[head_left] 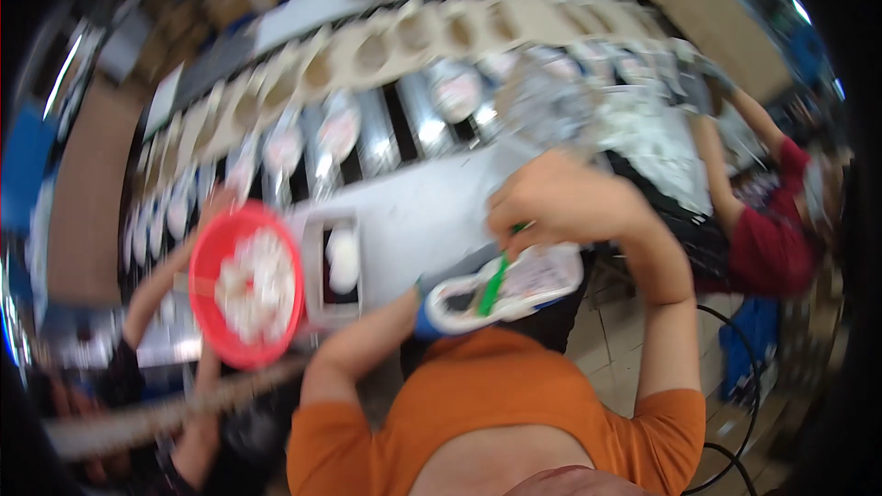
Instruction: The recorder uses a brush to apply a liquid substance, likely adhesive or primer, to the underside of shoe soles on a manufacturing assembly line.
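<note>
My right hand (547, 202) is closed around a slim green tool (494, 287), which slants down onto a white-rimmed, shoe-shaped piece (551, 277). Motion blur hides what kind of tip the tool has. The piece has a pinkish-grey middle, a darker patch toward its left end and blue along its lower left edge. It lies close in front of my orange top. My left forearm reaches to its left end, and my left hand (411, 305) appears to support it there, with the fingers hidden behind it.
Left of the white worktable (413, 207) stand a red basin (199, 266) of white pieces and a grey tray (317, 312). Behind runs a line of silvery shoe forms (377, 142). A white heap (648, 133) lies right. Co-workers' arms reach in left and right.
</note>
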Action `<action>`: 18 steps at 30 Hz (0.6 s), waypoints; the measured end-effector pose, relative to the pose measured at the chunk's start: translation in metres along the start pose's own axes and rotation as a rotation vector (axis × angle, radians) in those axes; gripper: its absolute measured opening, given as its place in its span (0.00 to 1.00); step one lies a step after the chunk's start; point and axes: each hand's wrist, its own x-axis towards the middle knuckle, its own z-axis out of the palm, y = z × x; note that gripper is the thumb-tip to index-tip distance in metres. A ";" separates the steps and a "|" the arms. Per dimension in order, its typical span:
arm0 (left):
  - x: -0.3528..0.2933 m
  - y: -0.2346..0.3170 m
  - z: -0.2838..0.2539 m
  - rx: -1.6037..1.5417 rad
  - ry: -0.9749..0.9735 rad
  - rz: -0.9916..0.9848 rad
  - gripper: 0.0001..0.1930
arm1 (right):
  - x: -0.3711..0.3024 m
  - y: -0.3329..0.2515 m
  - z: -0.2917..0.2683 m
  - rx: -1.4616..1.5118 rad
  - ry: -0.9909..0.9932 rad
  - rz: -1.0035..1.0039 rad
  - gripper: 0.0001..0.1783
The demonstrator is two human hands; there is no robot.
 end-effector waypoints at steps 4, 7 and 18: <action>0.008 0.015 0.001 -0.287 0.043 0.017 0.32 | -0.042 0.006 0.016 -0.191 0.536 0.159 0.11; -0.012 0.020 0.005 -0.490 0.076 0.090 0.32 | -0.064 0.021 0.037 0.304 0.776 0.242 0.16; -0.049 0.002 -0.012 -0.023 0.587 0.492 0.24 | -0.070 -0.006 0.079 1.501 0.817 -0.513 0.48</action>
